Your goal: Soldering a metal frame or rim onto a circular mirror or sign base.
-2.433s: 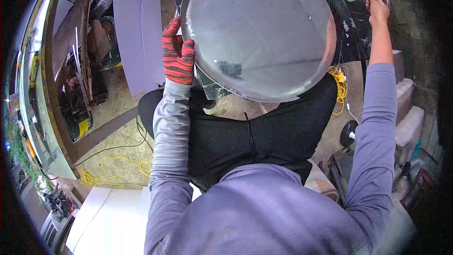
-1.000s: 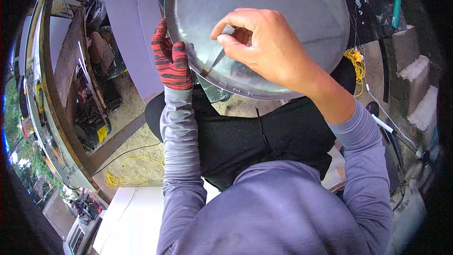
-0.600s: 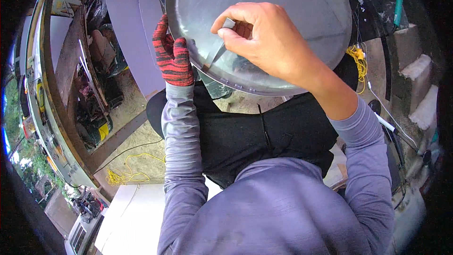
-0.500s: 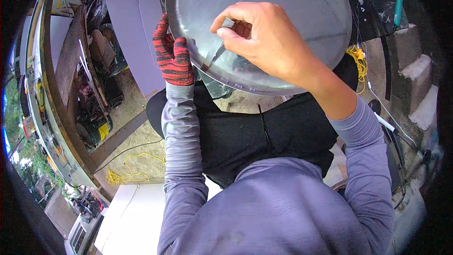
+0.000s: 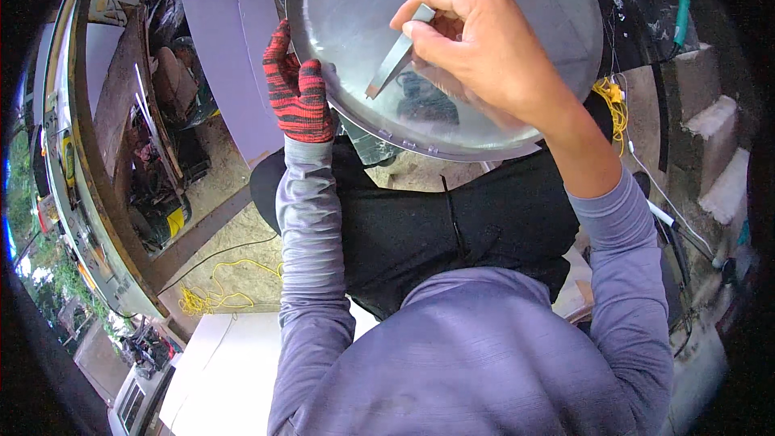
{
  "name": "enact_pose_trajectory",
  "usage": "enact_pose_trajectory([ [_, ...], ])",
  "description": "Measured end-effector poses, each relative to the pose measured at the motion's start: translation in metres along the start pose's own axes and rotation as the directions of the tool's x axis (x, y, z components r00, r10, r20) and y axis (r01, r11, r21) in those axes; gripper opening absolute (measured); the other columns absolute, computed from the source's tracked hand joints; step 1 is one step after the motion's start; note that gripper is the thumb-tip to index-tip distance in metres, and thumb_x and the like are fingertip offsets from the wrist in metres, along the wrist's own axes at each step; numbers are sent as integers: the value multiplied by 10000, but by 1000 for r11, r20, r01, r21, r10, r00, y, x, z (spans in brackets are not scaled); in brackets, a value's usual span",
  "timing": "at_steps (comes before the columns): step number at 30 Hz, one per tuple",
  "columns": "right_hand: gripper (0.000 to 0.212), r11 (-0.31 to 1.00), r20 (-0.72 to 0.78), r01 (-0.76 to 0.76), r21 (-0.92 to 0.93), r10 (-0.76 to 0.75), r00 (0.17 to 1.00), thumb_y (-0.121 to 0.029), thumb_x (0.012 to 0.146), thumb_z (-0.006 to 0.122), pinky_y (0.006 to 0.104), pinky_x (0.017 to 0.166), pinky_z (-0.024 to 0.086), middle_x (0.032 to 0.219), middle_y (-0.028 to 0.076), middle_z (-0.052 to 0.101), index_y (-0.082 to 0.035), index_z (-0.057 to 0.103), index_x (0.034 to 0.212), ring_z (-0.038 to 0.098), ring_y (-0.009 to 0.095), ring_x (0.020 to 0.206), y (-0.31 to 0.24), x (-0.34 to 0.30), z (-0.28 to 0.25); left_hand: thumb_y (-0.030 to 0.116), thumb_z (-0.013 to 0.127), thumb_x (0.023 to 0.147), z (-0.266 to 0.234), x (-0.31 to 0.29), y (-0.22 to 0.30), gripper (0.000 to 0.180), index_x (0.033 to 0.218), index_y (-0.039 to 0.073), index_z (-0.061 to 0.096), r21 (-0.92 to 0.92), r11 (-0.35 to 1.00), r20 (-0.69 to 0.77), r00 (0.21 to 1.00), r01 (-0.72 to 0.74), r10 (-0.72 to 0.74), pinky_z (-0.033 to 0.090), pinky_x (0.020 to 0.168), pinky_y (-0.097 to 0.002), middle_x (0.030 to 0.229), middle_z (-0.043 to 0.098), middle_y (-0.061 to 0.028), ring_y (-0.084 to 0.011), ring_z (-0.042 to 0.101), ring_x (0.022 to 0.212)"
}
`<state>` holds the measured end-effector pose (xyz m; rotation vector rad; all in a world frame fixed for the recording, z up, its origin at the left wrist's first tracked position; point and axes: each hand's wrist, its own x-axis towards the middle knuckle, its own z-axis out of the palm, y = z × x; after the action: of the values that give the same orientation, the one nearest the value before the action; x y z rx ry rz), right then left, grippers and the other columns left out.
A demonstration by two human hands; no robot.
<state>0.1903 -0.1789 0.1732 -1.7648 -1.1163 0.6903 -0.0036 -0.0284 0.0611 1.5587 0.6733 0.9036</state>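
Observation:
A large round shallow metal pan (image 5: 517, 40) with a raised rim lies in front of me, above my lap. My left hand (image 5: 297, 90), in a red and black striped knit glove, is closed on the pan's left edge, with the thumb on the near side. My bare right hand (image 5: 484, 52) is above the pan's middle. Between its thumb and fingers it pinches a flat, narrow grey metal strip (image 5: 393, 60). The strip slants down to the left, its brownish tip near the pan's left inner rim. Whether the tip touches the metal I cannot tell.
Grey cardboard sheets (image 5: 230, 64) lie at the left. A bundle of yellow cord (image 5: 612, 105) sits right of the pan, and more yellow cord (image 5: 202, 300) lies on the floor at lower left. Concrete steps (image 5: 714, 129) rise at the right. A teal-handled tool (image 5: 682, 18) is at the upper right.
My right hand has moved up and to the right, drawing the strip's tip away from the near left rim. More of the strip now shows. My left hand stays on the rim, with only a slight shift.

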Motion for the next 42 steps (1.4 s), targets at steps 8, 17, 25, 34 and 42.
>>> enact_pose_trajectory([
  [8, 158, 1000, 31, 28, 12, -28, 999, -99, 936, 651, 262, 568, 448, 697, 19, 624, 3, 738, 1021, 535, 65, 600, -7, -3, 10, 194, 637, 975, 3, -1, 5, 625, 1520, 12, 392, -52, 998, 9, 1000, -21, 21, 489, 941, -314, 1345, 590, -107, -144, 592, 1030],
  [17, 152, 997, 33, 83, -1, -83, 996, -88, 920, 655, 277, 602, 469, 713, 41, 631, -4, 744, 1010, 562, 83, 642, -9, -4, 11, 183, 637, 972, 0, 3, -2, 623, 1519, 13, 391, -18, 999, 20, 999, -32, 32, 450, 1056, -352, 1506, 489, -132, -196, 578, 1189],
  [25, 159, 999, 29, 28, -16, -28, 999, -97, 946, 645, 246, 625, 490, 748, 18, 665, 2, 735, 1031, 604, 67, 678, -20, 3, -5, 172, 627, 975, -4, -1, -3, 604, 1517, 18, 408, -5, 1000, 30, 1000, 7, -7, 450, 1016, -322, 1520, 488, -128, -183, 573, 1168],
  [34, 141, 983, -691, 148, 110, -32, 723, -79, 965, 659, 223, 578, 434, 765, -13, 642, 24, 736, 1022, 552, 63, 644, 34, 24, -135, 261, 607, 1002, -2, 1, -7, 602, 1510, 8, 408, 32, 990, 20, 991, -134, 133, 305, 1206, -431, 1554, 451, -176, -303, 428, 1433],
  [42, 217, 770, -846, -380, -513, -379, 374, -252, 867, 706, 378, 766, 567, 857, 134, 776, -86, 799, 971, 749, 256, 807, 107, 31, -277, 269, 644, 995, -5, 1, -10, 632, 1523, 22, 399, -40, 998, 35, 998, -46, 47, 376, 1143, -395, 1530, 473, -135, -252, 498, 1347],
])
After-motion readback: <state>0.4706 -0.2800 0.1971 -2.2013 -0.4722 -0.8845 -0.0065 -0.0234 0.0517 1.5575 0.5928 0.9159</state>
